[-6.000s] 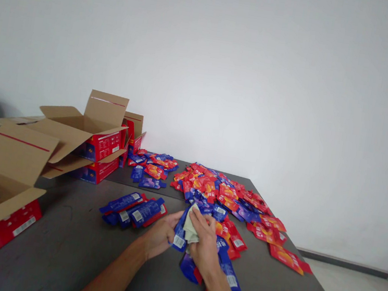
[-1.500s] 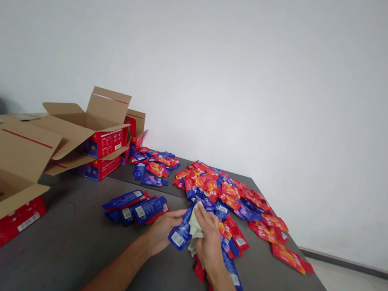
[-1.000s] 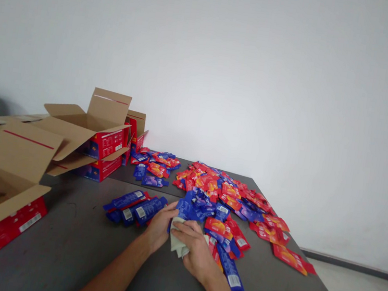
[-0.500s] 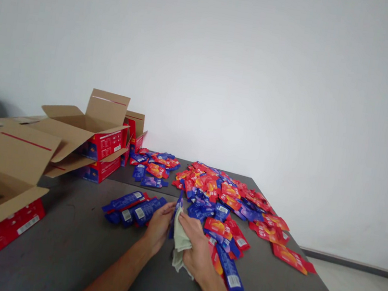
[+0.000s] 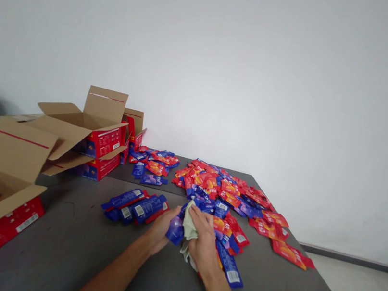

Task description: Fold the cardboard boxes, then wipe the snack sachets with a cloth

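One blue sachet (image 5: pixel 175 231) pinched in left hand (image 5: pixel 159 230), one pale cloth (image 5: pixel 189 227) clasped by right hand (image 5: pixel 205 244), loose sachet heap (image 5: pixel 229 199) at 1 o'clock, three open cartons (image 5: pixel 82 133) at 10 o'clock.

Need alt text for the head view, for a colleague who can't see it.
Left hand holds a blue sachet while the right hand presses a pale cloth to it, above a grey table strewn with red and blue sachets.
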